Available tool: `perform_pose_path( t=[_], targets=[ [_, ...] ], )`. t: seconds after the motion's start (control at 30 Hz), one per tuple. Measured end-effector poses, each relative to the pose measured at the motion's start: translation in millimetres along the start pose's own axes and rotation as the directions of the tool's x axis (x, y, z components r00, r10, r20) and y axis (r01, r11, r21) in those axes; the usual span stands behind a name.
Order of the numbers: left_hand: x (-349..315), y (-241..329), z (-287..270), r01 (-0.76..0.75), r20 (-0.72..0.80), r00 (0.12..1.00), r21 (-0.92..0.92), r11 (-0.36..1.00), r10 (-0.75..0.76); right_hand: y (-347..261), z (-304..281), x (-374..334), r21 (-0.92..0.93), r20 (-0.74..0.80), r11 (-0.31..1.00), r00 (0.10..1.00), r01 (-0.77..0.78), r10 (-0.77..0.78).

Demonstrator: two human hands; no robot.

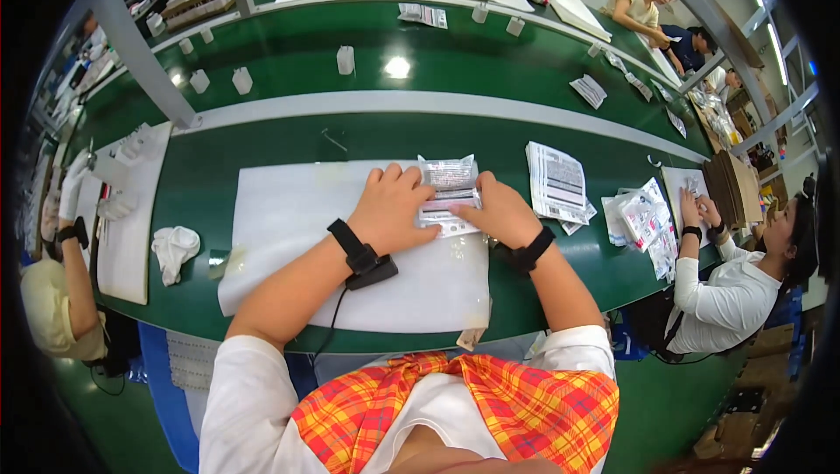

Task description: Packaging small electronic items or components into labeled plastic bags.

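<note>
On the white mat [297, 212] before me lies a shiny, printed packet [448, 174], its lower part folded or overlaid by a printed white and pink layer. My left hand [394, 209] holds its left edge, fingers curled against the side and thumb at the lower corner. From the other side my right hand [506, 213] grips the right edge, its thumb laid across the packet's face. The fingers hide both side edges, and I cannot tell whether the layers are joined. Just right of the mat rests a stack of printed leaflets [557, 181].
Further right lies a pile of printed packets [643, 216]. A crumpled white cloth [175, 254] sits left of the mat. Beyond a grey rail [420, 103], small white containers [346, 60] stand on the green surface. Co-workers sit at the left, right and far side.
</note>
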State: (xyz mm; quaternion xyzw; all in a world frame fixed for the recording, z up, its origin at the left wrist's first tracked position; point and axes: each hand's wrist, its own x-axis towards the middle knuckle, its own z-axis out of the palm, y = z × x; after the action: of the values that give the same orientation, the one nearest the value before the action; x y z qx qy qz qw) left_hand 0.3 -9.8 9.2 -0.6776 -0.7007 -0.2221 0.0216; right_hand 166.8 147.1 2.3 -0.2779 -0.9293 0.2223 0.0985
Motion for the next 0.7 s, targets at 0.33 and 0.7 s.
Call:
perform_pose_path(
  t=[0.33,0.7],
  targets=[
    [4.1,-22.2,12.5,0.071,-0.12,0.989,-0.161,0.984,-0.091,5.6,-46.5,79.5,0.35,0.356,0.926,0.935,-0.144,0.011],
    [0.6,-34.6,19.8,0.172,-0.017,0.984,-0.206,0.963,-0.18,41.7,-79.7,130.3,0.672,0.096,0.703,0.969,-0.233,0.229]
  ],
)
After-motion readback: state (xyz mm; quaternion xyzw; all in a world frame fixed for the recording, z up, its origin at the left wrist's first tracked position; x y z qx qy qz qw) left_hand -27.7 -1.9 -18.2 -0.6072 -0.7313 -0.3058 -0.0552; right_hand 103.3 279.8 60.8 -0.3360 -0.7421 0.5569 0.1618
